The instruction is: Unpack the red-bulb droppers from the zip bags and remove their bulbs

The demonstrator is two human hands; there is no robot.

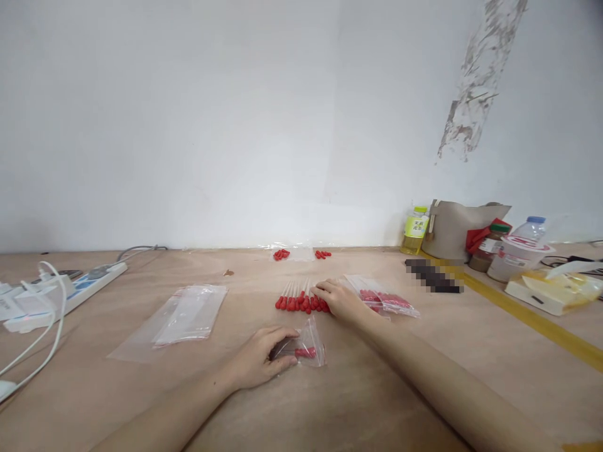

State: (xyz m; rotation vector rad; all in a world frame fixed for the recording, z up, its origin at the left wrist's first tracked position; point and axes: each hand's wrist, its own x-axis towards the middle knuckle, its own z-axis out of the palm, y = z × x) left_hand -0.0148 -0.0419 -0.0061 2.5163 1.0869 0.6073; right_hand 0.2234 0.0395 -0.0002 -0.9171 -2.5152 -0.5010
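Note:
My left hand (261, 358) rests on the wooden table (358, 402) and pinches the mouth of a small clear zip bag (307, 346) with red-tipped pieces inside. My right hand (338, 298) reaches forward with its fingers curled onto the right end of a row of clear droppers with red bulbs (299, 299). Just right of that hand lie filled bags of red-bulbed droppers (386, 301).
A stack of empty clear bags (186, 314) lies to the left. Loose red bulbs (281, 254) sit near the wall. A power strip with white cables (56, 295) is at far left. Bottles (415, 229), a bag and containers (518, 257) crowd the right, beyond a yellow tape line (532, 323).

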